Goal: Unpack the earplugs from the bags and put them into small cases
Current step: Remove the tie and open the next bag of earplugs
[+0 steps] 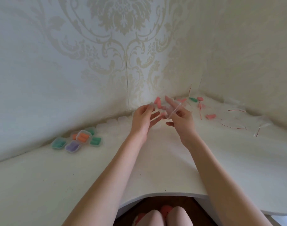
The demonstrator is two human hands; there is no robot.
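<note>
My right hand point(180, 118) pinches a thin, crinkly clear bag point(172, 110); my left hand point(144, 116) pinches its other edge, lower fingers spread. Soft pink earplugs point(157, 100) sit just beyond my fingertips; small clear cases point(77, 141) lie far left.

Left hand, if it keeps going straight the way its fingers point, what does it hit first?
Probably the right hand and the clear bag it pinches: the left hand points right toward them across a small gap. Depth is unclear from one view.

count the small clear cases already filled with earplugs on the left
5, clustered by the wall: green case leftmost, purple case nearest, orange case stacked on top, green case right, green case behind. More may hide underneath.
</note>
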